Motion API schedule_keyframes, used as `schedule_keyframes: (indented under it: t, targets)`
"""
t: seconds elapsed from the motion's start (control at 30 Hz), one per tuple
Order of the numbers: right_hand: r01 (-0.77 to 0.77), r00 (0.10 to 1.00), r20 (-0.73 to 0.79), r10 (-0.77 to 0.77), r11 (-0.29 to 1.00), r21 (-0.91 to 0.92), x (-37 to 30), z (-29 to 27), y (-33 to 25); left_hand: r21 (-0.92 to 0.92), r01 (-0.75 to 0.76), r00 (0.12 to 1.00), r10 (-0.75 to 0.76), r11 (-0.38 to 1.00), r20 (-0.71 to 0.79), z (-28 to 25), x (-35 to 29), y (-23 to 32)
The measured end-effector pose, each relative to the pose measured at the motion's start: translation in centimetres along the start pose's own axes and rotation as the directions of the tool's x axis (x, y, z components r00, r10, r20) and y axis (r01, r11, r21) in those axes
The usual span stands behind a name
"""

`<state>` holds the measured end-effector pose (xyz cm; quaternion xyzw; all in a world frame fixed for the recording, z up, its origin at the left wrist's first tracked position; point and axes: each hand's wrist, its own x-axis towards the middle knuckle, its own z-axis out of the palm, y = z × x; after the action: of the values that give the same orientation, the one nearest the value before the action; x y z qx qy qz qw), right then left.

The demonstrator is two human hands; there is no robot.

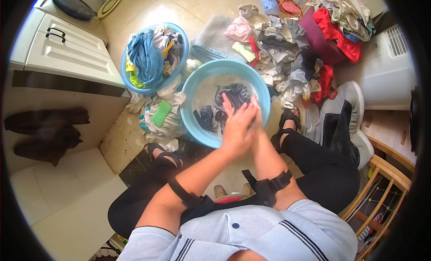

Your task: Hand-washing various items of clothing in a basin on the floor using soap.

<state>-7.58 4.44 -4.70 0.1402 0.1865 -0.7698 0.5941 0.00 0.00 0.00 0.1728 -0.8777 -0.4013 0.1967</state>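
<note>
My hands meet above the light blue basin (189, 126). My left hand (239, 128) lies across my right hand (257, 118) with its fingers stretched out. White suds cling to my right hand, whose fingers are partly hidden by the left; those that show look extended. Neither hand appears to hold a garment. Just beyond them, a dark grey bunched cloth (239, 92) lies in the soapy water. Closer to the basin's left wall is a dark wet garment (206, 118) with lighter parts.
At the left, a second blue tub (124, 69) overflows with clothes. Before it, a green soap bar or brush-like block (161, 114) rests on pale laundry (173, 126). A white bottle (193, 64) touches the basin's far side. Mixed clothes (285, 50) are heaped at right, beside a maroon container (316, 36).
</note>
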Motion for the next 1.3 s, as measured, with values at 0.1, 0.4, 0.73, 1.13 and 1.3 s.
schedule_keyframes:
  t: [0.1,0.4,0.73,1.13,1.3]
  targets:
    - [0.083,0.995,-0.056,-0.083,0.996,0.008,0.0,0.5,2.8,0.089,0.155,0.987,-0.150,0.984,-0.056,-0.7,1.6,-2.5]
    - [0.124,0.963,-0.231,-0.136,0.990,-0.067,-0.4,2.7,1.1,-0.072,0.184,0.983,-0.184,0.980,0.009,-0.8,-1.1,-0.8]
    - [0.079,0.971,-0.236,-0.034,0.980,0.183,1.9,1.1,0.4,0.038,0.464,0.872,-0.463,0.885,0.158,-4.2,0.0,-0.6]
    - [0.000,0.956,-0.289,0.039,0.991,0.133,1.9,0.9,3.6,0.547,0.340,0.937,-0.225,0.765,-0.267,0.1,3.1,-3.9]
    - [-0.038,0.967,0.256,0.001,0.989,0.140,2.3,-3.1,1.4,0.264,0.076,0.989,-0.038,0.962,-0.145,1.4,1.2,1.5]
